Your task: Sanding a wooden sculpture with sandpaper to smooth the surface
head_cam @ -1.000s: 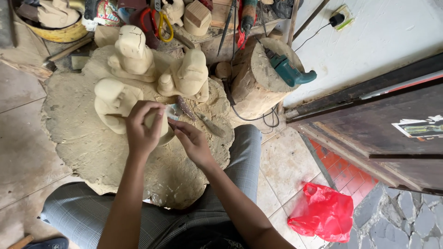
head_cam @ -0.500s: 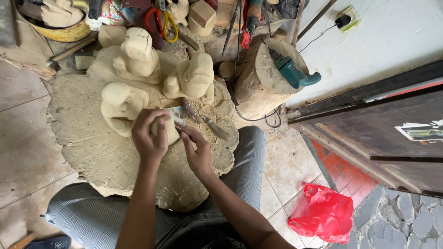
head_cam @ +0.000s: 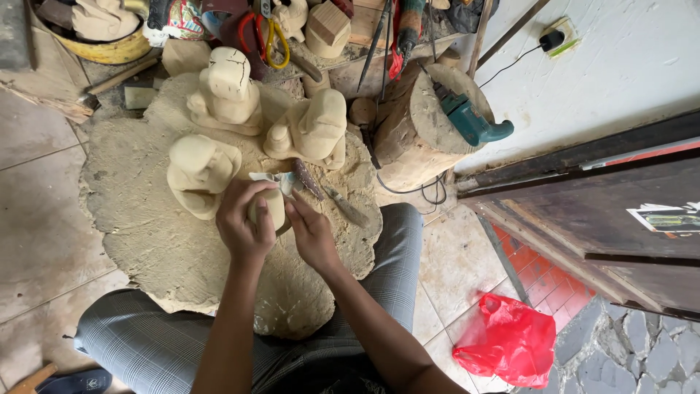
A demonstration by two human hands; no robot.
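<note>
My left hand (head_cam: 244,222) is wrapped around a small pale wooden carving (head_cam: 270,208), held over a dusty cloth (head_cam: 146,241) that lies across my lap. My right hand (head_cam: 310,233) presses against the carving's right side, with a scrap of sandpaper (head_cam: 273,179) showing just above the fingers. Three larger rough wooden figures stand beyond my hands: one at the left (head_cam: 198,171), one at the back (head_cam: 227,87), one at the right (head_cam: 313,128). Two chisels (head_cam: 332,195) lie on the cloth to the right of my hands.
A log stump (head_cam: 419,128) carries a teal power drill (head_cam: 474,120) at the right. Hand tools, scissors and wood blocks crowd the back (head_cam: 328,29). A red plastic bag (head_cam: 510,343) lies on the tiled floor. A dark wooden door frame (head_cam: 598,219) runs along the right.
Both hands stay on the small carving and have shifted slightly over it. The view has drifted a little, so everything sits lower in frame.
</note>
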